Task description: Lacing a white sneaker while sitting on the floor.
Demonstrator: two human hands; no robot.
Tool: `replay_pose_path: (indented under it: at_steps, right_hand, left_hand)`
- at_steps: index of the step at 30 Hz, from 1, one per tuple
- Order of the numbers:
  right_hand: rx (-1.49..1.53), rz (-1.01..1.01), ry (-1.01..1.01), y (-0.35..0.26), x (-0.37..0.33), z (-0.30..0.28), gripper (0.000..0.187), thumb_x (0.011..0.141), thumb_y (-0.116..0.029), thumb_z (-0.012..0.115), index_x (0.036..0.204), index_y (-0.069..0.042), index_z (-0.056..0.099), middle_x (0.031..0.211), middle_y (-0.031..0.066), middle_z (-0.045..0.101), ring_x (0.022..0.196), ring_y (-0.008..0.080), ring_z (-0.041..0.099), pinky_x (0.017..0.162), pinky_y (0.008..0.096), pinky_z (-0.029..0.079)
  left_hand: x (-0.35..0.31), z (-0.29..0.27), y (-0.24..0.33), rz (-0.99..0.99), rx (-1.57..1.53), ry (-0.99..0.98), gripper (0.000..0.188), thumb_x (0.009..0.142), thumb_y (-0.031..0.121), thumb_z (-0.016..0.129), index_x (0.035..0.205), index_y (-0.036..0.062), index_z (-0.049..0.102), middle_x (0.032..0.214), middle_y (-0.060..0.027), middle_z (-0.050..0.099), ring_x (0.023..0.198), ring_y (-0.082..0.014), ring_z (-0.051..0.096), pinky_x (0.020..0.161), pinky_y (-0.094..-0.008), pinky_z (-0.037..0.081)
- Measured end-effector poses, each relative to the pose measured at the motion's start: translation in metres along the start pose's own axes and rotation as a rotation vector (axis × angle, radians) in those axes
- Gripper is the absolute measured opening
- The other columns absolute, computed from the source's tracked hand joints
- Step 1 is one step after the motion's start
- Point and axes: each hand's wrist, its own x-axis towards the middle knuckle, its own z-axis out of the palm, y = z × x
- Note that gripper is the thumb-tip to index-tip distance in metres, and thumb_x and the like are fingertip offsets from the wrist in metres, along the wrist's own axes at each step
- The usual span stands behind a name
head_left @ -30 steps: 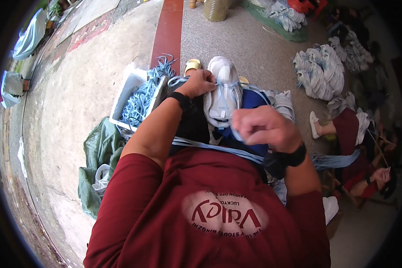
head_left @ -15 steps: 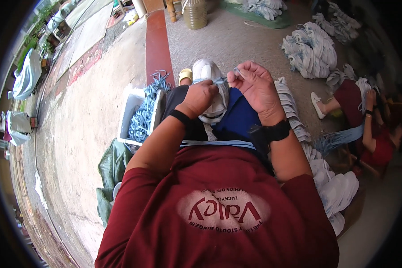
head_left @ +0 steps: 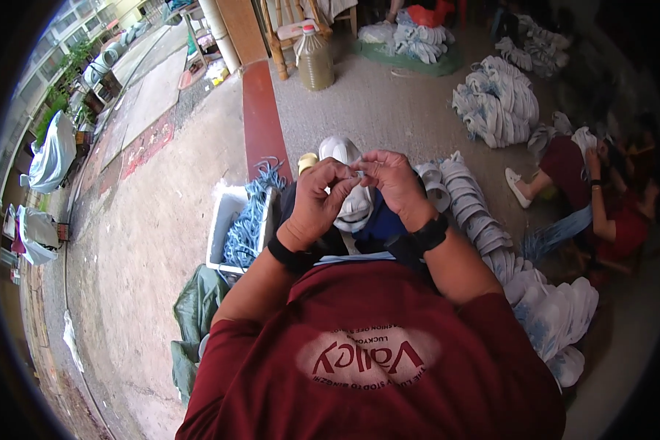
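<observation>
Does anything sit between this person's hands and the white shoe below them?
Nothing visible does. The left hand and right hand meet over the shoe, pinching what looks like blue lace; the white box stands off to their left.

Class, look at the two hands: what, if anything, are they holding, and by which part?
The left hand and right hand pinch a pale blue lace over the white shoe; whether by its end or middle cannot be told.

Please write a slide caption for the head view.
The left hand and right hand pinch a blue shoelace over a white sneaker, a white box of blue laces at left.
</observation>
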Motion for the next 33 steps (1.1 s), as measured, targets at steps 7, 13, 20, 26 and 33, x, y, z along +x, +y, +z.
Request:
replay_pose_path:
  at_steps: [7,13,20,26,33]
  right_hand:
    - [-0.212,-0.082,-0.136,-0.005,0.002,0.036,0.014,0.086,-0.011,0.059,0.085,0.002,0.064,0.069,0.0051,0.062,0.058,0.0095,0.058,0.053,0.0209,0.047]
    - [-0.309,-0.136,-0.166,0.001,0.000,0.034,0.013,0.087,-0.009,0.056,0.083,0.001,0.064,0.062,0.0038,0.059,0.052,0.0067,0.053,0.048,0.0196,0.042]
    - [-0.461,-0.142,-0.224,0.000,-0.007,0.033,0.014,0.086,-0.008,0.055,0.077,0.000,0.063,0.060,0.0009,0.057,0.052,0.0046,0.049,0.047,0.0186,0.039]
    - [-0.522,-0.138,-0.259,0.004,-0.011,0.024,0.015,0.086,-0.009,0.055,0.078,0.000,0.063,0.063,0.0018,0.059,0.055,0.0059,0.050,0.051,0.0201,0.040]
    - [-0.571,-0.186,-0.228,0.004,-0.015,0.024,0.015,0.085,-0.009,0.057,0.074,-0.001,0.062,0.058,-0.0008,0.055,0.054,0.0046,0.049,0.050,0.0213,0.038]
  left_hand:
    - [-0.001,-0.001,0.001,-0.354,-0.456,0.272,0.006,0.084,0.004,0.062,0.081,-0.0015,0.060,0.073,-0.0010,0.060,0.066,-0.0061,0.053,0.059,-0.0207,0.043]
    - [-0.009,-0.010,0.001,-0.487,-0.456,0.352,0.013,0.084,0.009,0.064,0.090,-0.0019,0.066,0.070,0.0003,0.059,0.062,-0.0052,0.050,0.056,-0.0193,0.040]
    - [-0.014,-0.011,-0.004,-0.705,-0.771,0.348,0.014,0.082,0.008,0.066,0.093,0.0006,0.066,0.072,-0.0004,0.061,0.057,-0.0060,0.050,0.054,-0.0180,0.040]
    - [-0.021,-0.009,-0.011,-0.708,-0.857,0.292,0.011,0.081,0.004,0.065,0.092,0.0009,0.065,0.075,-0.0010,0.061,0.060,-0.0069,0.052,0.055,-0.0188,0.041]
    - [-0.023,-0.010,-0.013,-0.705,-1.029,0.244,0.006,0.080,0.001,0.064,0.086,0.0019,0.064,0.077,-0.0022,0.062,0.065,-0.0086,0.053,0.059,-0.0204,0.042]
